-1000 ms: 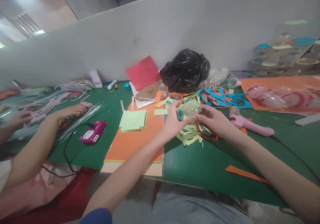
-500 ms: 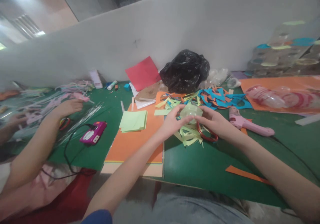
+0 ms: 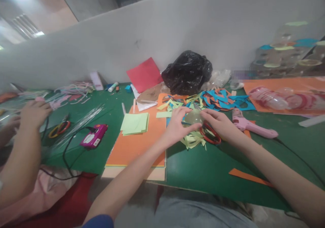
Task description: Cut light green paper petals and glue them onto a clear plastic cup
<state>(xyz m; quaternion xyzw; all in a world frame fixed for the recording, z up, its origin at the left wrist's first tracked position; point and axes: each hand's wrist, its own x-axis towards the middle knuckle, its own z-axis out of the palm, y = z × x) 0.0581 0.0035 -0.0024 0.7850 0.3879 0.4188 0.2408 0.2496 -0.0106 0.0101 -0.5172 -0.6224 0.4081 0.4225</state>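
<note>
The fingers [image 3: 178,115] partly hide the pale translucent piece [image 3: 195,116], its exact form blurred.

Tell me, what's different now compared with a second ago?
The co-worker's nearer hand has moved toward the picture's left, bringing the left-side scissors into fuller view. The left hand's thumb and fingers have spread wider, and more of the red handles shows. The pale see-through piece remains between both hands; the green paper and black bag stayed put.

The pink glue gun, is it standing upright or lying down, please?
Lying down: the pink glue gun stretches along the green tabletop, handle extending rightward.
</note>
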